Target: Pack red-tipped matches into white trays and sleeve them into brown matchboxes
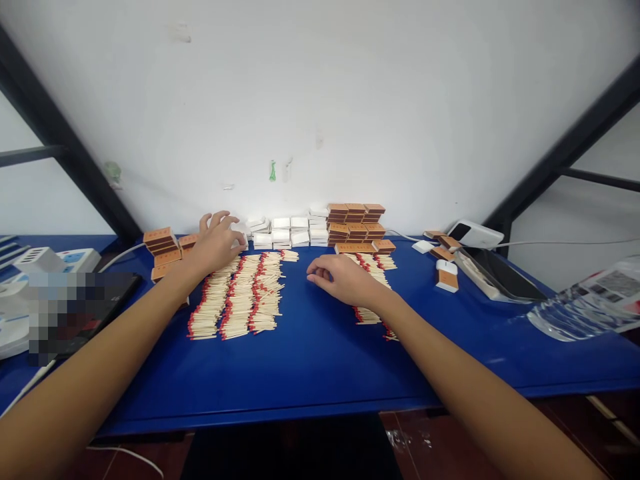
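Note:
My left hand (220,241) reaches to the back of the blue table, its fingers apart and bent beside the white matchbox trays (281,237). Its thumb and forefinger are close to a white tray (241,230); whether they touch it I cannot tell. Below that hand lie columns of loose red-tipped matches (237,300). My right hand (345,279) is low over the table, fingers curled in and nothing visible between them. It partly hides another group of matches (367,315). Behind it, brown matchboxes (356,232) stand stacked against the wall.
More brown matchboxes (163,247) stand at the left, near a power strip (75,260) and a dark, partly blurred device (120,293). On the right are scattered matchboxes (447,275), a white device (475,235), a black-screened phone-like object (505,273) and a plastic bottle (590,300).

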The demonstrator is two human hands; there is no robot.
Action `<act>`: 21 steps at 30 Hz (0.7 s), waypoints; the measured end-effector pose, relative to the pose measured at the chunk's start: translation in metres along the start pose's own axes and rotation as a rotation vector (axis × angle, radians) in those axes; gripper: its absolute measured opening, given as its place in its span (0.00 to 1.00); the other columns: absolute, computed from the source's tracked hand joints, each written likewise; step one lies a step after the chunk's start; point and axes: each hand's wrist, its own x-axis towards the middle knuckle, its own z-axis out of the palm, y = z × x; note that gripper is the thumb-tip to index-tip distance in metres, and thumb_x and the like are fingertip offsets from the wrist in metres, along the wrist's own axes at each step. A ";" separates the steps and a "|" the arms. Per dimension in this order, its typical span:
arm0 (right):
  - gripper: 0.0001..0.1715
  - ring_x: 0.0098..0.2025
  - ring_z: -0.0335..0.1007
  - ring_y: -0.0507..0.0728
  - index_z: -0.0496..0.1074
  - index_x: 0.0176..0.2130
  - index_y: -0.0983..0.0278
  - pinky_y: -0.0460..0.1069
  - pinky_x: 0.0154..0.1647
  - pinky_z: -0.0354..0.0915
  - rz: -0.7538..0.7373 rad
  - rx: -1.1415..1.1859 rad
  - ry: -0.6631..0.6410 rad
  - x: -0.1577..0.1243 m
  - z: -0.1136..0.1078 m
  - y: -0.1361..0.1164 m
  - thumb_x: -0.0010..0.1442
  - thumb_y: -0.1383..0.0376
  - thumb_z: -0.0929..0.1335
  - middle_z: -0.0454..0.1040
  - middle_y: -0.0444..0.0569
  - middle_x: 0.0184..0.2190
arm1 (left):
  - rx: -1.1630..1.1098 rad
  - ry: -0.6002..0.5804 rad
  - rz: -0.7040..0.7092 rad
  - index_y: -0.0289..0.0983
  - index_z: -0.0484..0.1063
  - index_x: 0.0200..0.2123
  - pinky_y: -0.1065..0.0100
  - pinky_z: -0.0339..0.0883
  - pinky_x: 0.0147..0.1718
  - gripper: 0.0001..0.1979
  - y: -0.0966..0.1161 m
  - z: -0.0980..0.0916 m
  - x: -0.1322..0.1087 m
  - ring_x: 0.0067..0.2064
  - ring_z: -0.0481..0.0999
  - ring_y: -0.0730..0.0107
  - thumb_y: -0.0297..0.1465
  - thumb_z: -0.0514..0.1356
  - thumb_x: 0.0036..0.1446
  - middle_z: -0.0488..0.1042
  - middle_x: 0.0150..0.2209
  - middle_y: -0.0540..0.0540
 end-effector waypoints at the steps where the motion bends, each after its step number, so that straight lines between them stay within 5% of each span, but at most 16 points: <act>1: 0.08 0.35 0.73 0.55 0.80 0.44 0.63 0.49 0.36 0.64 0.000 0.000 0.000 0.000 0.000 0.000 0.69 0.66 0.69 0.81 0.50 0.36 | 0.002 -0.001 0.003 0.43 0.84 0.35 0.37 0.43 0.69 0.12 0.001 0.000 0.000 0.73 0.54 0.42 0.36 0.59 0.64 0.71 0.64 0.40; 7: 0.07 0.35 0.73 0.55 0.79 0.44 0.63 0.49 0.36 0.63 -0.009 -0.009 0.009 0.000 -0.001 -0.001 0.69 0.66 0.69 0.81 0.49 0.36 | -0.008 0.057 -0.018 0.43 0.83 0.37 0.39 0.44 0.69 0.13 0.000 -0.001 0.002 0.73 0.55 0.45 0.36 0.57 0.66 0.71 0.64 0.40; 11: 0.07 0.35 0.73 0.55 0.79 0.43 0.63 0.49 0.36 0.62 0.023 -0.033 0.024 0.000 -0.001 0.000 0.69 0.65 0.69 0.81 0.49 0.36 | -0.069 0.111 0.005 0.40 0.80 0.40 0.42 0.48 0.68 0.15 0.013 -0.020 -0.001 0.72 0.57 0.45 0.38 0.54 0.69 0.72 0.64 0.38; 16: 0.08 0.35 0.73 0.57 0.80 0.41 0.62 0.50 0.35 0.60 0.096 -0.134 0.096 0.001 -0.013 0.007 0.69 0.65 0.69 0.82 0.49 0.34 | -0.330 0.072 0.245 0.42 0.74 0.46 0.49 0.59 0.62 0.13 0.085 -0.054 -0.024 0.62 0.69 0.51 0.38 0.52 0.73 0.78 0.51 0.41; 21: 0.10 0.34 0.74 0.59 0.79 0.39 0.63 0.52 0.35 0.59 0.216 -0.221 0.283 -0.001 -0.036 0.026 0.69 0.64 0.68 0.82 0.51 0.33 | -0.441 -0.084 0.542 0.43 0.72 0.46 0.49 0.63 0.58 0.06 0.153 -0.046 -0.049 0.53 0.73 0.53 0.35 0.55 0.73 0.77 0.46 0.43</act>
